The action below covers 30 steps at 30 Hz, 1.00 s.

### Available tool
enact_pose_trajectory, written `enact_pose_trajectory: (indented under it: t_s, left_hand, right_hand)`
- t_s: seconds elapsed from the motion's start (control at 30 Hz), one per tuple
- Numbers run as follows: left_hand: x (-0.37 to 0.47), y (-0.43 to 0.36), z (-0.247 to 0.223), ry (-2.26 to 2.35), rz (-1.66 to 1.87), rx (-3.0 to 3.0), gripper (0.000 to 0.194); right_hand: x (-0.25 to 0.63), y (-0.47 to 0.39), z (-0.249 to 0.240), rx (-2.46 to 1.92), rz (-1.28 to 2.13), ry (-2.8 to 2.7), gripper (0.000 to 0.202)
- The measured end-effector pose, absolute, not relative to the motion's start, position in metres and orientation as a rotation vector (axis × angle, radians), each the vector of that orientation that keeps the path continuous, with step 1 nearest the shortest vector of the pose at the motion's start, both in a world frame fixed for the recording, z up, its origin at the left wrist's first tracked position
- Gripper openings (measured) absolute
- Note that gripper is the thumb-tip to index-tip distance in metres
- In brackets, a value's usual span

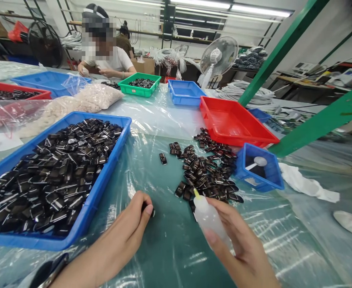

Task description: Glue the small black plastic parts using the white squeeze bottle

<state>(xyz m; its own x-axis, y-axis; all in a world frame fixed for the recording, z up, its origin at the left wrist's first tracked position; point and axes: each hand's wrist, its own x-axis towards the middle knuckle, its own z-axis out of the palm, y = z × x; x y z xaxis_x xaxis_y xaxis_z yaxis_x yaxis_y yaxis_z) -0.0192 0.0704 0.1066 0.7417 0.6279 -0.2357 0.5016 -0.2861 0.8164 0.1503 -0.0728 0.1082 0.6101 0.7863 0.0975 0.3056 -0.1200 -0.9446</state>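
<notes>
One bottle point(208, 218) in right hand point(242, 244).

The near left tray point(126, 134) is showing blue, its parts point(65, 164) glossy black with white glints. The worktop point(170, 248) is looking green. The bottle point(207, 216) is showing translucent white, its tip point(197, 193) yellow. The right tray point(236, 120) is glowing red; the far-left person's shirt point(120, 60) is showing plain white.

I can read no text, number or brand anywhere; the small pale labels on the green tray point(123, 89) and the small blue bin point(279, 182) seem too blurred.
</notes>
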Motion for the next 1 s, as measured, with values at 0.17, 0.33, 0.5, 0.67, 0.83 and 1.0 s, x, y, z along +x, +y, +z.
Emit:
enact_pose_trajectory:
  t_s: [0.17,0.33,0.5,0.67,0.83,1.0]
  left_hand:
    - [-0.021,0.074,0.11,0.841,0.065,1.909,0.035]
    - [-0.021,0.076,0.107,0.866,0.125,1.834,0.037]
    - [-0.021,0.075,0.103,0.861,0.205,1.781,0.036]
    - [-0.018,0.078,0.096,0.845,0.222,1.877,0.037]
    - [-0.018,0.077,0.097,0.801,0.248,1.903,0.04]
    - [-0.026,0.073,0.101,0.652,0.281,2.064,0.02]
  right_hand:
    - [0.149,-0.073,0.108,-1.714,0.528,-0.921,0.03]
    - [0.149,-0.074,0.106,-1.726,0.529,-0.927,0.031]
    - [0.148,-0.075,0.104,-1.738,0.515,-0.928,0.031]
    - [0.151,-0.077,0.106,-1.765,0.462,-0.973,0.031]
    - [0.157,-0.077,0.11,-1.735,0.531,-1.094,0.035]
    - [0.154,-0.079,0.109,-1.648,0.554,-1.027,0.031]
